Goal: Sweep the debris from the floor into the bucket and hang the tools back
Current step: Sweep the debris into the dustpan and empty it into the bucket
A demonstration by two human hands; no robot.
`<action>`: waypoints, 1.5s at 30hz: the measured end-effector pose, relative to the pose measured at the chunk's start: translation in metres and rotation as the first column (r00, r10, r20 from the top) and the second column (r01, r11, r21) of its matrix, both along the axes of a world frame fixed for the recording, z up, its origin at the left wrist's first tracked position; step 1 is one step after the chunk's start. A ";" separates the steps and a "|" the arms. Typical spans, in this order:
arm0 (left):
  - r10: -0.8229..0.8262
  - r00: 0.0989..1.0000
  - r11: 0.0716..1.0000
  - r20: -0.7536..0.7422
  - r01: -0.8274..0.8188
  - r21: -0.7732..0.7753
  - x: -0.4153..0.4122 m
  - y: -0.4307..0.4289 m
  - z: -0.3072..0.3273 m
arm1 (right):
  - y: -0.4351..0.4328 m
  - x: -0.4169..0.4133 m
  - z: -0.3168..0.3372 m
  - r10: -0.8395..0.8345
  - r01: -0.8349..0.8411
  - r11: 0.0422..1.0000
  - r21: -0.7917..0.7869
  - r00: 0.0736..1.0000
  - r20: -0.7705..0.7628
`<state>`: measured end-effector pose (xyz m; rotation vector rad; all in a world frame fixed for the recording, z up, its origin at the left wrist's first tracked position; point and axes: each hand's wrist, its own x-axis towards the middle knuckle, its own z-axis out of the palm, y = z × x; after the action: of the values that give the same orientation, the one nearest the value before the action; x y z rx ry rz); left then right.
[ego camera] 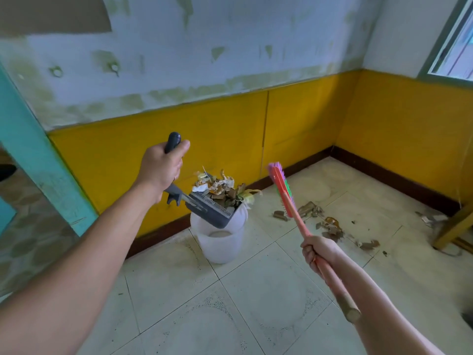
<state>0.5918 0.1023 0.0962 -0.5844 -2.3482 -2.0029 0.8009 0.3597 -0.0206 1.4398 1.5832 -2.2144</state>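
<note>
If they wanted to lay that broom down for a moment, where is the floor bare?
The near tiles, from the white bucket under the dustpan across to the right hand, are bare. Crowded: beyond the broom, scattered debris dots the tiles up to the wooden leg at the right.

No readable text, label, brand, number or sign is showing anywhere in view, whether on the grey dustpan (215, 213), the broom (281, 185), the white bucket (220, 248) or the painted wall (230, 124).
</note>
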 end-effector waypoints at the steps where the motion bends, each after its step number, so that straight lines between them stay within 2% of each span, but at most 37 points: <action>1: -0.009 1.000 0.999 -0.013 0.009 -0.038 -0.004 -0.005 -0.001 | -0.005 -0.001 0.000 0.001 -0.001 1.000 0.000 1.000 0.000; 6: 0.021 0.994 0.973 -0.105 -0.044 -0.226 -0.027 -0.017 -0.003 | -0.018 0.000 -0.002 0.005 -0.005 1.000 -0.022 1.000 0.020; 10: 0.028 0.976 0.889 -0.217 -0.123 -0.442 -0.041 -0.010 0.005 | -0.019 0.003 -0.003 -0.005 0.006 0.999 -0.035 1.000 0.030; 15: -0.096 0.952 0.769 -0.289 -0.114 -0.629 -0.057 0.016 0.016 | -0.014 0.008 -0.006 -0.017 0.018 1.000 -0.026 0.999 0.048; 19: -0.162 0.928 0.712 -0.337 -0.127 -0.691 -0.071 0.039 0.026 | -0.006 0.017 -0.008 -0.029 0.031 0.999 -0.027 0.997 0.070; 29: -0.229 0.844 0.537 -0.485 -0.307 -0.786 -0.112 0.076 0.076 | 0.014 0.029 -0.027 -0.089 0.091 0.996 -0.021 0.991 0.101; 33: -0.342 0.803 0.469 -0.488 -0.304 -0.829 -0.103 0.106 0.079 | 0.019 0.032 -0.035 -0.106 0.111 0.993 -0.050 0.989 0.106; 38: -0.495 0.752 0.340 -0.435 -0.293 -0.893 -0.079 0.156 0.039 | 0.025 0.040 -0.047 -0.112 0.121 0.991 -0.063 0.986 0.126; 45: -0.635 0.715 0.202 -0.293 -0.212 -0.956 -0.047 0.195 0.004 | 0.031 0.052 -0.061 -0.126 0.140 0.986 -0.095 0.982 0.141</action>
<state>0.5451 0.2973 0.0997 -1.4136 -2.6880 0.2436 0.8533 0.3907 -0.0817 1.6701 1.3464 -2.1787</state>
